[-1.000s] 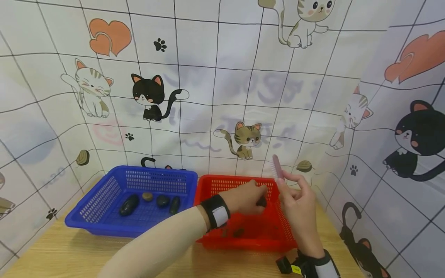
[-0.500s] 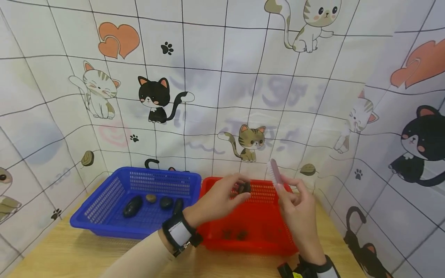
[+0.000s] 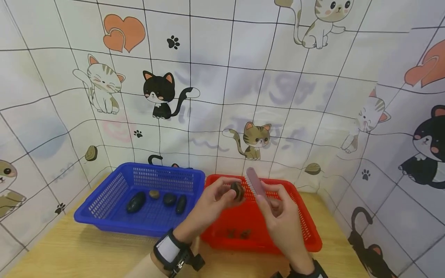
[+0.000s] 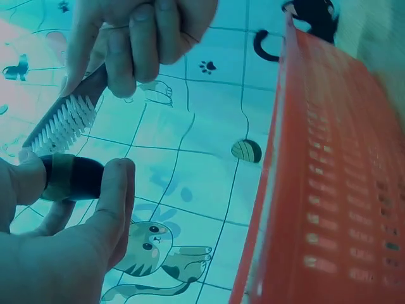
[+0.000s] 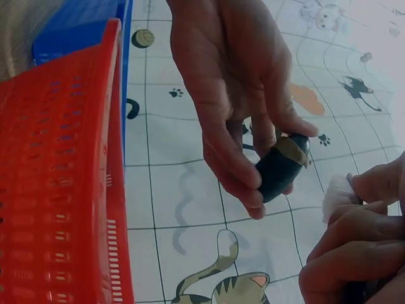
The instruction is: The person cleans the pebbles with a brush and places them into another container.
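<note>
In the head view, my left hand (image 3: 208, 202) pinches a dark stone (image 3: 238, 191) between thumb and fingers, above the red basket. The stone is smooth and nearly black, with a brown band around it that shows well in the left wrist view. My right hand (image 3: 286, 222) grips a small pink brush (image 3: 255, 182) by its handle, its white bristles turned left to the stone. A small gap separates brush and stone in the right wrist view, where the bristles (image 5: 338, 196) show right of the stone (image 5: 281, 168).
Beneath the hands stands a red plastic basket (image 3: 260, 245) with small dark things (image 3: 245, 233) near its front. Left of it, a blue basket (image 3: 118, 227) holds several stones, among them a large black one (image 3: 136, 202). Both stand on a wooden table (image 3: 52, 247) before a cat-patterned cloth.
My left hand has risen out of the red basket with the dark stone and turned it toward me. My right hand has brought the brush leftward and slightly down, nearer the stone.
</note>
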`<action>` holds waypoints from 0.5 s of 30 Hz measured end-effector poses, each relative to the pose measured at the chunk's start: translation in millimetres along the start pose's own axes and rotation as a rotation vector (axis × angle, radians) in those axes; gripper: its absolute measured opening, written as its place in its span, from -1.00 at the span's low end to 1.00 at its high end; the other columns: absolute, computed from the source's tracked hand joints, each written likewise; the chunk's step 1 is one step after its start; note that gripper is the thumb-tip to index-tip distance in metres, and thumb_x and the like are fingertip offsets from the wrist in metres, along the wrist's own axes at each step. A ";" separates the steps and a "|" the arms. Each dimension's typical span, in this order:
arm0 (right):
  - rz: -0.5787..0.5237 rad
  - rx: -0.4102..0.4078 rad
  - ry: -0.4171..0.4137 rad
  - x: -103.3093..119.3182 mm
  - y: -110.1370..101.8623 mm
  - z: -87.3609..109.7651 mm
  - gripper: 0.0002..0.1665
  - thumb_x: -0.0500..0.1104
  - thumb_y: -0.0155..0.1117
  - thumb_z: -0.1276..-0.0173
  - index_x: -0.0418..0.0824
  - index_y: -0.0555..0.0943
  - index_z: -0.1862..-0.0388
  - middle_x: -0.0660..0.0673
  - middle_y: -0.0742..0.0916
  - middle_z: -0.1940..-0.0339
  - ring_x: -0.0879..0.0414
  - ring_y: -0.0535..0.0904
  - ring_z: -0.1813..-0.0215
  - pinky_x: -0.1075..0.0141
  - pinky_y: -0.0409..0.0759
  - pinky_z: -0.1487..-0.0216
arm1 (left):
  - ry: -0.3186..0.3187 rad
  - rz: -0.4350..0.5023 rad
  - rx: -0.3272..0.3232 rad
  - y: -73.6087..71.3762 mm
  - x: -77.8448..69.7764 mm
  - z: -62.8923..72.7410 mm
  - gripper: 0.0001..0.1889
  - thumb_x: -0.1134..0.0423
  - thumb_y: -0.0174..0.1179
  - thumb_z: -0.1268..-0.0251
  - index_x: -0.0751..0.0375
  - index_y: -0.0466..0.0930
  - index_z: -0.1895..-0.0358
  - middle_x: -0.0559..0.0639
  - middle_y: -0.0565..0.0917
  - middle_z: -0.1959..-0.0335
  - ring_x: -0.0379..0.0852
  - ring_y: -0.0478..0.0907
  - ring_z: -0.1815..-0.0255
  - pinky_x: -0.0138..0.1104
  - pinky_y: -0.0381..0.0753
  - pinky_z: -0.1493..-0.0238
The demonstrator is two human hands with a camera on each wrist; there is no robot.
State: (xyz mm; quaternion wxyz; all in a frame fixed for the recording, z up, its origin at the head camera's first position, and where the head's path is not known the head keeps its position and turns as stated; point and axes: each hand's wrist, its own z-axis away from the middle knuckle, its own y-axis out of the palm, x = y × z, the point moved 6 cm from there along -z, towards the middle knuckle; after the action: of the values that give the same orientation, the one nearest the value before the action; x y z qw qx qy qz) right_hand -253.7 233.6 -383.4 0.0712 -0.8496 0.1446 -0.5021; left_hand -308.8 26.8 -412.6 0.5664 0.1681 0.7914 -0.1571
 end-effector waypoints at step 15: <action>-0.034 0.115 -0.108 -2.0 36.2 15.3 -0.61 -0.25 0.43 -0.75 -0.15 0.64 -0.45 0.11 0.51 0.56 0.39 0.37 0.57 0.38 0.41 0.65 | -0.019 0.206 -0.140 -9.8 10.2 9.9 -0.46 0.06 0.28 -0.82 0.10 0.50 -0.68 0.27 0.79 -0.52 0.21 0.88 -0.38 -0.04 0.80 -0.52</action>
State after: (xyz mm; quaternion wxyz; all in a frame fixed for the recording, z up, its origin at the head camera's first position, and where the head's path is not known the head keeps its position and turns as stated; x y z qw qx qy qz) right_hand -247.6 199.6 -402.1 0.1191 -0.8723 0.0969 -0.4643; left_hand -307.8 14.6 -424.8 0.5973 0.2072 0.7736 -0.0438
